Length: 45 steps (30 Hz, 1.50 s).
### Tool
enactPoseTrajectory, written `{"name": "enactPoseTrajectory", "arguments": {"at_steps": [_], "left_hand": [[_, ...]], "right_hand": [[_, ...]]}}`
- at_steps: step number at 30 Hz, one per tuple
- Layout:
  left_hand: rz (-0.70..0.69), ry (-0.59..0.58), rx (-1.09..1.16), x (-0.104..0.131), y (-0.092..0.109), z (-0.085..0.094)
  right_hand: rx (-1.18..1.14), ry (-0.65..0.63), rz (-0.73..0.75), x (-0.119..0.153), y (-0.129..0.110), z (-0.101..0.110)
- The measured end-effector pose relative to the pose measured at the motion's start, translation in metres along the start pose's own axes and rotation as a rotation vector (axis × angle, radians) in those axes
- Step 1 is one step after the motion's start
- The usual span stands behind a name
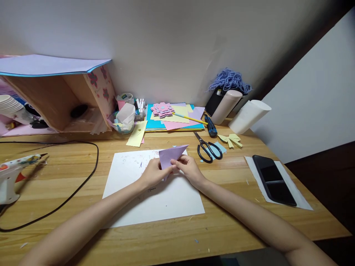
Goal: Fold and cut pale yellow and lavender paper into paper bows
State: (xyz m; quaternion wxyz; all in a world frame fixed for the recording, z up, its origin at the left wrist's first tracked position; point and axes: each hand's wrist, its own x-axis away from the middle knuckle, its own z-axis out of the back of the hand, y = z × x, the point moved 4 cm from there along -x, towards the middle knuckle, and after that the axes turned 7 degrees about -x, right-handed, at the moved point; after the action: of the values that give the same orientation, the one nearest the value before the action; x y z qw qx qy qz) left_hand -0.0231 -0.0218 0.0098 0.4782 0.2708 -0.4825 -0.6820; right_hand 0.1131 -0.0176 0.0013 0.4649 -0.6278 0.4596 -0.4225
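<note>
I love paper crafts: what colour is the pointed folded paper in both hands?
The pointed folded paper is light purple, shown in the head view.

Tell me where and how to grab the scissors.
Best by the black handle loops, probably with the right hand coming from the near side. The scissors lie with the loops toward the person and the blades pointing away. That hand should first let go of the purple paper.

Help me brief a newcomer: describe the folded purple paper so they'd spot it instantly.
On the wooden table, find the large white sheet. Over it, the left hand and right hand hold the folded purple paper. Unlike the yellow paper bow, it's purple and handheld.
</note>
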Motion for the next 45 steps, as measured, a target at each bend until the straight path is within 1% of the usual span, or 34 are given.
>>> {"name": "enactPoseTrajectory", "arguments": {"at_steps": [2,5,8,11,18,20,24,30,33,36,38,40,43,45], "left_hand": [[0.020,-0.031,0.054,0.000,-0.002,-0.004],[0.029,-0.074,0.134,-0.001,-0.002,-0.003],[0.016,-0.101,0.098,-0.002,0.001,0.001],[0.012,-0.123,0.051,-0.001,0.003,0.004],[0.063,-0.132,0.070,-0.002,-0.005,0.005],[0.062,-0.136,0.066,-0.002,-0.005,0.005],[0.066,-0.132,0.057,-0.003,-0.004,0.007],[0.161,-0.123,0.069,-0.004,-0.004,0.019],[0.202,-0.095,0.141,-0.007,-0.006,0.024],[0.209,-0.052,0.228,-0.009,-0.009,0.025],[0.189,-0.038,0.254,-0.009,-0.010,0.022],[0.142,-0.040,0.247,-0.007,-0.008,0.017],[0.049,-0.034,0.198,-0.003,-0.003,0.010],[0.014,-0.040,0.158,-0.001,-0.001,0.006]], "right_hand": [[0.029,-0.025,-0.007,0.000,-0.003,0.000],[0.088,-0.099,-0.034,-0.004,-0.004,0.005],[0.085,-0.158,-0.084,-0.007,0.000,0.011],[0.111,-0.153,-0.100,-0.007,0.002,0.013],[0.304,-0.124,-0.094,-0.005,0.002,0.013],[0.307,-0.130,-0.074,-0.006,0.000,0.012],[0.231,-0.134,-0.064,-0.008,-0.004,0.014],[0.228,-0.051,0.004,-0.018,-0.005,0.032],[0.185,0.041,0.033,-0.023,-0.004,0.043],[0.147,0.160,0.085,-0.025,-0.006,0.050],[0.104,0.176,0.106,-0.023,-0.007,0.049],[0.072,0.128,0.095,-0.020,-0.005,0.044],[0.106,-0.023,0.048,-0.013,0.002,0.028],[0.115,-0.111,0.037,-0.008,0.005,0.016]]}}
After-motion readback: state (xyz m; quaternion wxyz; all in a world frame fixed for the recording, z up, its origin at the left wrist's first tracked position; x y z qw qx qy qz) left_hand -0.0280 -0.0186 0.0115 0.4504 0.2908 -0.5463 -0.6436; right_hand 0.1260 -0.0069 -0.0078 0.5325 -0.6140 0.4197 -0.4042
